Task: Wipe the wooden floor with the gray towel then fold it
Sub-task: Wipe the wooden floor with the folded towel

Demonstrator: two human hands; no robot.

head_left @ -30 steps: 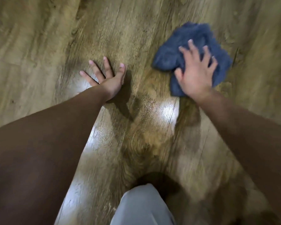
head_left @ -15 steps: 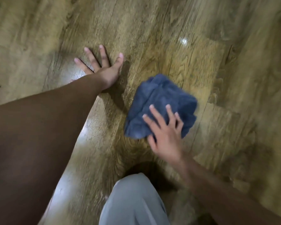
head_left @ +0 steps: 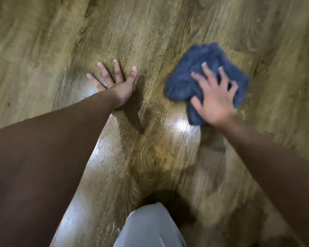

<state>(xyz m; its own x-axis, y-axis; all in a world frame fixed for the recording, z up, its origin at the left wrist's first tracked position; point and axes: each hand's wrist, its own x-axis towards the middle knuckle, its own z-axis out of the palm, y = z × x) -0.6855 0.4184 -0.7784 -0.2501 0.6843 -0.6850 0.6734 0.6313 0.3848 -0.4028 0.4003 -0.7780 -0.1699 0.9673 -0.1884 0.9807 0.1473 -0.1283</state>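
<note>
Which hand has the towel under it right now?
The right hand: its spread fingers press the bunched gray towel onto the floor. The left hand lies flat on bare wood, apart from it.

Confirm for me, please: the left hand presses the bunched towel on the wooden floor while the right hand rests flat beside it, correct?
Swapped: in the head view the right hand presses the bunched towel on the wooden floor, while the left hand rests flat beside it.

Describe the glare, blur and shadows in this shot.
Head view: bright glare on the wooden floor between the arms; motion blur smears the right hand and gray towel; the left hand casts a dark shadow rightward.
</note>
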